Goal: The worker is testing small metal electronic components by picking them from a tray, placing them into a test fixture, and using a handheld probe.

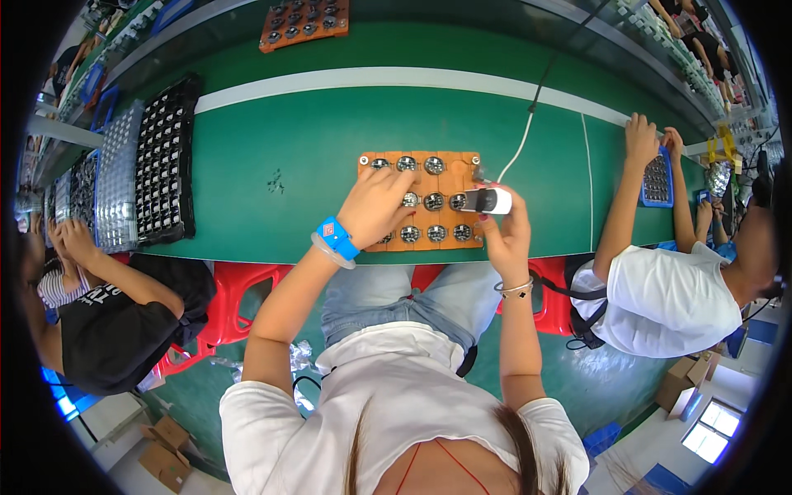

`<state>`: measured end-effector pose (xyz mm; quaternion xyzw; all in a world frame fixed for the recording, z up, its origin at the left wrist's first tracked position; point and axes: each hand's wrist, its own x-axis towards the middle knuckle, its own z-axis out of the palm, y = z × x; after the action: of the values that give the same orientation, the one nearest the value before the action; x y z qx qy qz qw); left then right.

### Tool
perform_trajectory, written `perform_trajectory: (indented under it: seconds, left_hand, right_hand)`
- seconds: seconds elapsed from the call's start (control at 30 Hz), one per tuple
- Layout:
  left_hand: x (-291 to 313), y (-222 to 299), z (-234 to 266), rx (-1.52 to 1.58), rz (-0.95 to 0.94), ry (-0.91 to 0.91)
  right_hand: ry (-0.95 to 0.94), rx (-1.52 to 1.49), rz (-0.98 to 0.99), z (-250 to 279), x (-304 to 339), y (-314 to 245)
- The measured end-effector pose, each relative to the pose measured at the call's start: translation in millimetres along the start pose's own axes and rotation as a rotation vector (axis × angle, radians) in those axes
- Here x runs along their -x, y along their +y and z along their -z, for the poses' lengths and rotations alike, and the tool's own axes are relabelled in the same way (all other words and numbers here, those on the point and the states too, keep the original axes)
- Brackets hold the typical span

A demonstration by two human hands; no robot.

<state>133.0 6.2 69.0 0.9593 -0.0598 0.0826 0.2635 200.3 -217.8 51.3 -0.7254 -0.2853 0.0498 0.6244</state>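
A square orange-brown board [423, 221] lies at the table's near edge in front of me, with rows of round, shiny dark parts in its holes. Over its left side rests my left hand [375, 206], fingers apart, the index finger and thumb reaching among the parts. My right hand [509, 235] grips a small white and black corded device [492, 200]. The device's dark end points left, over the round part in the middle row at the board's right side. A cord [521, 142], white below and black above, rises from near the device. The exact contact at its tip is hidden.
Black trays [167, 157] of small parts and a clear tray [118, 177] stand at the left. Tiny dark pieces [275, 182] lie on the green table. Another filled board [304, 23] sits at the far side. Co-workers sit left and right, one by a blue tray [657, 179].
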Motion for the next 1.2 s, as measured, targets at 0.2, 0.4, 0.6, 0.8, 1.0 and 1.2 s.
perform_trajectory:
  seconds: [0.2,0.4,0.6,0.8,1.0,1.2]
  left_hand:
    - [1.4,14.6,8.4,0.190,-0.027,0.040]
    - [3.4,16.0,10.4,0.299,-0.024,0.091]
    - [0.9,4.4,-4.8,0.355,-0.002,0.104]
    - [16.8,-3.5,4.4,0.113,-0.007,0.082]
    - [45.2,-19.8,15.6,0.059,0.096,0.103]
    - [41.9,-3.5,21.0,0.267,0.106,0.125]
  right_hand:
    - [-0.117,0.174,0.080,-23.8,-7.3,-14.4]
    - [-0.110,0.143,0.073,-31.1,-8.2,-14.6]
    - [-0.042,0.017,-0.044,-25.5,-2.5,-7.1]
    - [0.003,0.059,0.027,-15.4,2.6,-8.9]
    - [-0.109,-0.072,-0.016,-34.2,-1.5,-26.9]
    - [-0.144,0.171,0.166,-49.0,-7.9,-27.4]
